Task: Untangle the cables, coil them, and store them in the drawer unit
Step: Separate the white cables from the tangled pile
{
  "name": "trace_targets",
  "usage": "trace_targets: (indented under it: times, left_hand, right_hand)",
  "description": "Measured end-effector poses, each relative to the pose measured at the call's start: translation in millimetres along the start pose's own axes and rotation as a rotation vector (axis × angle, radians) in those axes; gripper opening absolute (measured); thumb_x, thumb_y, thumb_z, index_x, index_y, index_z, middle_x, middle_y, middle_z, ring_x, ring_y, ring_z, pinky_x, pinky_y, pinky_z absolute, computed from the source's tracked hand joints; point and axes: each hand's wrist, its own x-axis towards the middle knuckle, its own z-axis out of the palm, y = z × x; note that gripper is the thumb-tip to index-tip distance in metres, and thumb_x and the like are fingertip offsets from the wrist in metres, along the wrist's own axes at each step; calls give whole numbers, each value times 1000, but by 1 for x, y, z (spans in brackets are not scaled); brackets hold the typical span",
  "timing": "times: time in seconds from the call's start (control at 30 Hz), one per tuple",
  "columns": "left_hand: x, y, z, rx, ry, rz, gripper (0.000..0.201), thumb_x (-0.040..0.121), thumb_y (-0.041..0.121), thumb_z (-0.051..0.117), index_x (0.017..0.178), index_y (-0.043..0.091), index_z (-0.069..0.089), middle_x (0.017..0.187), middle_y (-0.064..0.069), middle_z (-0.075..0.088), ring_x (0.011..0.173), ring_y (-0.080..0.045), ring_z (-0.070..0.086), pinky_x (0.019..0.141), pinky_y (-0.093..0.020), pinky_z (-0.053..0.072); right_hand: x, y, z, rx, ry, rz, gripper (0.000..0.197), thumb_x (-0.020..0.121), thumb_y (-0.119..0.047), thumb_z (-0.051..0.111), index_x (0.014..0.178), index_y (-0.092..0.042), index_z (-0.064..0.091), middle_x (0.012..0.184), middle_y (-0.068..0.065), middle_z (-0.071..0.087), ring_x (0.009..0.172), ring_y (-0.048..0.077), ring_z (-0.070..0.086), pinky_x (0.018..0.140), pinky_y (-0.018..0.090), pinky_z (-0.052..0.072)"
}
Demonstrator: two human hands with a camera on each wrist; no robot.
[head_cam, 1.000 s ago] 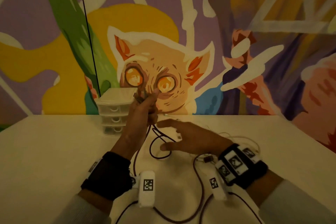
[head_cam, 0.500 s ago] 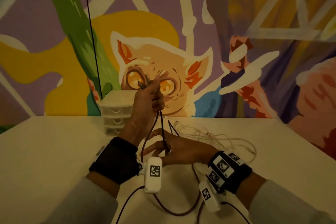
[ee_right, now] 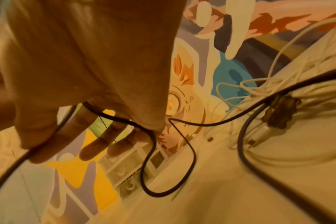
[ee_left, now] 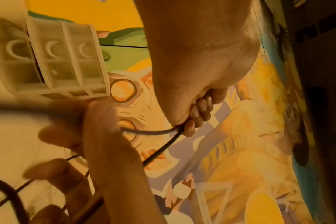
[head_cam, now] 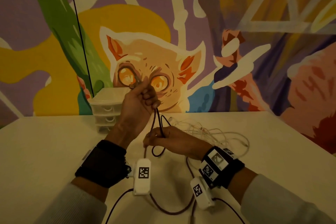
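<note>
— Table (head_cam: 45, 160) first: what is sitting on it?

— Drawer unit (head_cam: 107, 109) is standing at the far edge, left of centre, all drawers looking closed. Right of it, pale cables (head_cam: 218, 132) are lying in a loose tangle, well apart from the hands.

— And the hands, what is changing?

— Left hand (head_cam: 138, 100) is rising compared with a second ago, clenched round the dark cable (head_cam: 156, 122) with a plug end poking out above the fist. Right hand (head_cam: 174, 140), hovering flat a second ago, is now pinching the same cable lower down, other fingers loosely extended in the right wrist view.

— Meaning?

— Probably they are pulling a doubled length taut to begin a coil; the slack is trailing toward the near edge, so coiling is just beginning.
</note>
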Motion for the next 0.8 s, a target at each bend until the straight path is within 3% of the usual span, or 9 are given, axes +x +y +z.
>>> trace_targets:
  times: [0.07,0.13,0.27,0.3,0.4,0.47,0.57,0.7,0.8]
  left_hand:
    - [3,7,-10,-2,31,18,38,108,30,55,73,22,43,68,4,25,58,-11,24,58,-28,27]
    - [6,16,-23,20,103,44,40,108,29,56,71,23,41,63,6,27,54,-10,25,54,-26,26]
    - [10,39,-55,124,276,141,45,107,26,58,65,26,42,54,11,31,46,-7,27,46,-22,25]
    - [12,44,-60,154,306,177,48,107,26,59,62,27,44,53,12,31,46,-7,27,46,-22,24]
    - [14,43,-66,323,359,232,47,107,28,59,62,28,44,53,13,31,48,-7,24,48,-24,21]
    - [11,27,-61,548,398,223,43,106,32,58,65,28,47,51,15,37,47,-5,30,51,-26,25]
    - [-1,-3,-52,692,376,143,37,109,38,55,75,25,59,49,18,49,48,0,41,51,-21,33]
    - [-4,-45,-67,638,227,-37,23,107,45,57,89,30,59,62,15,43,52,-3,36,51,-22,32]
    - [-3,-68,-79,433,259,-179,17,108,30,52,95,21,58,65,8,34,46,-5,27,42,-19,24]
  right_hand:
    - [-2,7,-11,36,-4,-6,24,108,-25,53,112,-7,69,118,-1,79,119,7,69,115,33,45]
    - [-13,8,-35,62,-6,11,18,109,-22,52,107,-6,60,106,7,82,112,14,74,110,34,48]
    - [-47,-6,-88,-153,481,-132,17,100,-38,67,105,-21,67,81,-3,73,77,14,70,78,36,59]
    - [-58,-12,-97,-223,486,-179,22,97,-45,67,106,-25,67,78,-2,70,74,18,68,74,36,60]
    - [-93,-34,-113,-559,-106,97,36,95,-62,54,110,-33,71,76,-3,67,66,18,64,67,28,57]
    - [-107,-43,-125,-503,-374,254,39,103,-54,48,120,-29,73,82,-4,73,76,12,69,77,27,58]
    - [-101,-32,-131,-389,-163,213,42,105,-53,46,127,-31,73,118,-7,76,112,10,72,95,34,62]
    - [-66,13,-123,-543,119,128,25,106,-37,58,120,-24,75,107,-11,75,93,8,77,80,38,66]
    - [-35,40,-120,-610,127,113,17,103,-31,64,115,-25,75,100,-13,75,82,7,76,71,22,62]
